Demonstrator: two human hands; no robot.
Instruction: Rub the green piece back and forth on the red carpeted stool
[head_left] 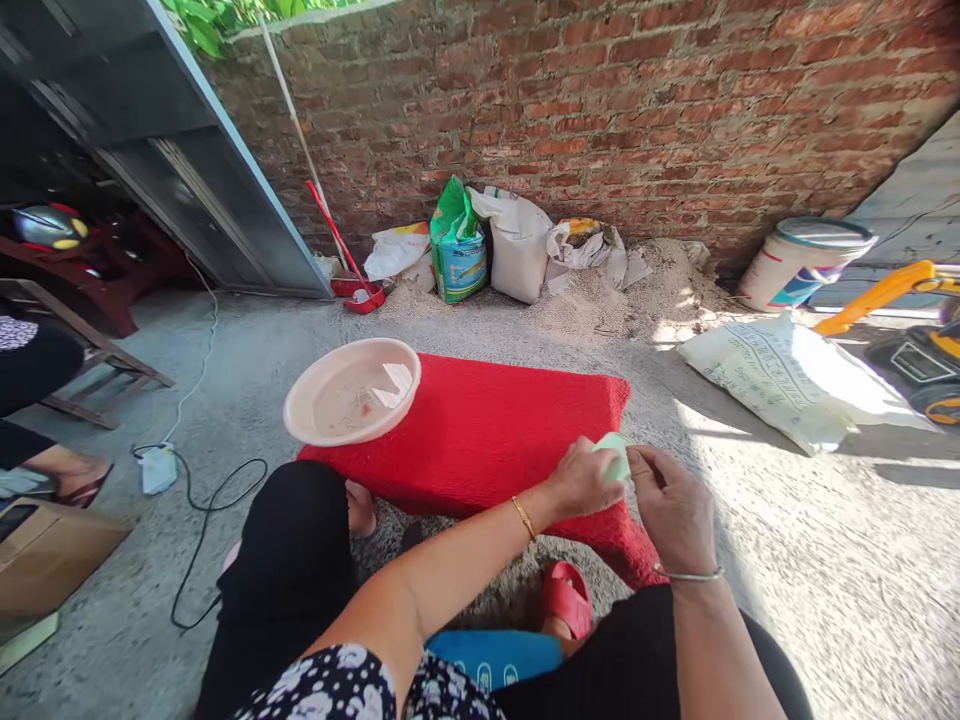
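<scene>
My left hand (589, 478) is closed around a small pale green piece (615, 457), thin and rounded at its upper edge; its kind I cannot make out. Close by on the right is my right hand (673, 500), thumb and forefinger pinched together at the edge of the green piece. Whatever those fingertips hold is too small to tell. Both hands are over the right end of a low bench covered with red cloth (487, 415). On the bench's left end stands a pale pink basin (300, 400) with small bits in its bottom.
Sacks, among them a green and blue bag (461, 262) and a white sack (519, 250), lean on the brick wall (600, 110). Right are a filled white sack (772, 375) and a bucket (802, 265). A cable (196, 500) lies left, near another person's foot (82, 478).
</scene>
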